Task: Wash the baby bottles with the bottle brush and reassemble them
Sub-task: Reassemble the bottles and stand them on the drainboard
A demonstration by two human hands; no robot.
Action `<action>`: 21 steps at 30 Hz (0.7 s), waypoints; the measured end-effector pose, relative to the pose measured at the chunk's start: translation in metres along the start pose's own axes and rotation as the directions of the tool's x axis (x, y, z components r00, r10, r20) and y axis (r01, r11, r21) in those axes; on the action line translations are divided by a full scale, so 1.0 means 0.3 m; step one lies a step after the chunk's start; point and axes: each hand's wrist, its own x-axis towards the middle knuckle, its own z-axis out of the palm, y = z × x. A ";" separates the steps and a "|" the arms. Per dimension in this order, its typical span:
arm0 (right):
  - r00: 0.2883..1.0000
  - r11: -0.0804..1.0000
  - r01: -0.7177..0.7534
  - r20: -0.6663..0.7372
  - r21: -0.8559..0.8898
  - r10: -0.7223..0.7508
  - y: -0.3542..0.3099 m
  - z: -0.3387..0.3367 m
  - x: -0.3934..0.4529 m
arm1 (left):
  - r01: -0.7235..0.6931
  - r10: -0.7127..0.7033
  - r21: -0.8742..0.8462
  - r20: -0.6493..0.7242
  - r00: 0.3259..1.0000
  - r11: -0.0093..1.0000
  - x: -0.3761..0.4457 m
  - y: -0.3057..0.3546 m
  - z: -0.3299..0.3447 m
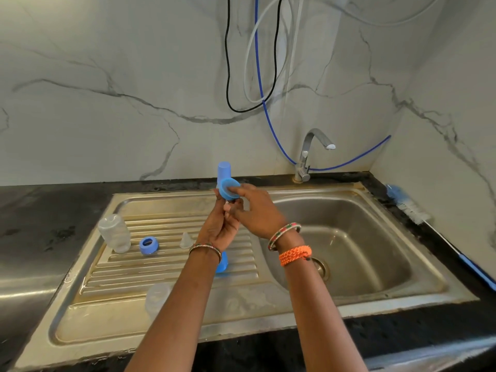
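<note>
Head view: a blue ring (228,188) is held above the drainboard (171,267), just left of the basin (357,237). The right hand (257,210) pinches it with thumb and fingers; the left hand (218,226) curls round something small beneath, mostly hidden. A blue cap (224,170) stands behind, its base covered by the ring. On the drainboard: two clear bottles (115,233) (157,298), the nearer blurred; a second blue ring (149,245); one clear teat (186,240); another blue piece (223,263), half hidden by the left wrist. One brush (405,204) lies on the counter, handle cut off right.
</note>
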 end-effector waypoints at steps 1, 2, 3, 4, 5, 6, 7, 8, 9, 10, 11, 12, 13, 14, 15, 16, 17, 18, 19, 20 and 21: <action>0.997 0.999 0.009 -0.075 0.037 -0.006 -0.008 0.004 -0.001 | 0.011 -0.011 0.025 -0.008 1.000 1.000 0.001 0.004 -0.001; 0.988 0.999 0.024 -0.152 0.047 -0.016 -0.011 0.008 -0.002 | 0.016 -0.016 0.071 -0.010 1.000 0.997 -0.004 0.009 0.002; 0.978 0.999 0.032 -0.207 0.027 -0.026 -0.013 0.012 0.000 | 0.014 -0.013 0.127 -0.009 1.000 0.992 -0.006 0.015 0.010; 0.973 1.000 0.031 -0.231 0.005 -0.029 -0.015 0.018 0.000 | 0.004 -0.004 0.176 0.000 1.000 0.984 -0.009 0.021 0.019; 0.971 0.999 0.033 -0.238 -0.008 -0.034 -0.015 0.025 0.003 | -0.003 0.001 0.212 0.010 1.000 0.977 -0.011 0.028 0.022; 0.969 0.999 0.042 -0.242 -0.009 -0.043 -0.017 0.030 0.004 | -0.001 -0.004 0.229 0.018 1.000 0.973 -0.015 0.036 0.026; 0.966 0.999 0.054 -0.253 0.009 -0.050 -0.022 0.032 0.006 | 0.006 -0.012 0.258 0.021 1.000 0.966 -0.016 0.048 0.020; 0.964 0.997 0.064 -0.259 0.038 -0.052 -0.024 0.031 0.006 | 0.016 -0.024 0.285 0.025 0.999 0.958 -0.019 0.062 0.013; 0.966 0.995 0.074 -0.253 0.061 -0.056 -0.030 0.024 0.008 | 0.022 -0.031 0.315 0.024 0.999 0.949 -0.017 0.076 0.005; 0.971 0.995 0.084 -0.229 0.062 -0.068 -0.036 0.016 0.008 | 0.025 -0.037 0.339 0.029 0.999 0.940 -0.025 0.089 0.001; 0.977 0.995 0.098 -0.193 0.030 -0.091 -0.041 0.008 0.012 | 0.021 -0.037 0.374 0.035 0.999 0.927 -0.024 0.099 -0.005; 0.979 0.993 0.118 -0.164 -0.028 -0.120 -0.048 0.007 0.015 | 0.002 -0.023 0.408 0.045 0.999 0.913 -0.030 0.104 -0.007; 0.976 0.986 0.140 -0.156 -0.092 -0.153 -0.054 0.008 0.018 | -0.039 0.017 0.438 0.055 0.998 0.898 -0.030 0.101 -0.009; 0.969 0.978 0.156 -0.169 -0.141 -0.180 -0.063 0.012 0.018 | -0.095 0.072 0.451 0.066 0.995 0.887 -0.034 0.093 -0.006; 0.963 0.973 0.158 -0.191 -0.169 -0.189 -0.069 0.018 0.019 | -0.159 0.140 0.463 0.075 0.987 0.872 -0.032 0.081 -0.006; 0.962 0.972 0.147 -0.204 -0.181 -0.183 -0.072 0.024 0.021 | -0.219 0.207 0.471 0.078 0.975 0.854 -0.031 0.066 -0.004; 0.964 0.974 0.131 -0.207 -0.184 -0.168 -0.071 0.033 0.022 | -0.267 0.265 0.481 0.073 0.961 0.835 -0.025 0.052 -0.014; 0.967 0.977 0.112 -0.206 -0.180 -0.149 -0.068 0.040 0.022 | -0.297 0.303 0.488 0.069 0.951 0.821 -0.021 0.040 -0.024; 0.971 0.981 0.091 -0.204 -0.170 -0.125 -0.065 0.049 0.020 | -0.311 0.323 0.498 0.065 0.944 0.810 -0.015 0.031 -0.038; 0.974 0.985 0.068 -0.203 -0.157 -0.100 -0.061 0.056 0.016 | -0.315 0.329 0.503 0.064 0.942 0.805 -0.013 0.021 -0.046; 0.975 0.988 0.046 -0.209 -0.146 -0.077 -0.059 0.063 0.012 | -0.313 0.331 0.512 0.059 0.942 0.800 -0.010 0.013 -0.051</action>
